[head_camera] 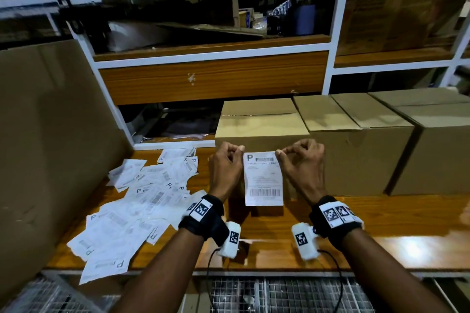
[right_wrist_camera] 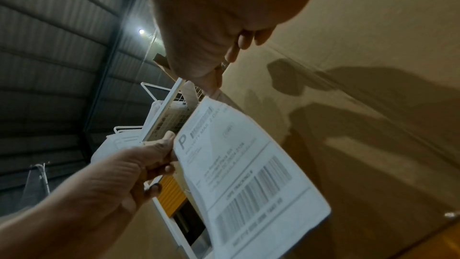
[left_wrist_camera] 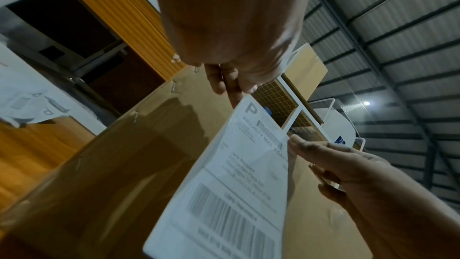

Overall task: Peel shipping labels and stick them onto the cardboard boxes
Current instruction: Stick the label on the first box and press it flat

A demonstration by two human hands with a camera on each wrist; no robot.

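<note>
Between your hands hangs a white paper label (head_camera: pixel 263 178), smooth and matt. Just behind it the box (head_camera: pixel 262 122) is matt brown cardboard. Under your wrists the bench (head_camera: pixel 381 234) is glossy orange wood; loose paper sheets (head_camera: pixel 132 211) lie to your left.

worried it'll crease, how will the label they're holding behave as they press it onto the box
Likely floppy: the label hangs from its top corners, pinched by left hand and right hand. Probably very light, and apt to wrinkle against the box; the wrist views show it bowing.

The wooden bench (head_camera: pixel 368 221) carries cardboard boxes (head_camera: pixel 356 150) and scattered label sheets (head_camera: pixel 132 211).
</note>
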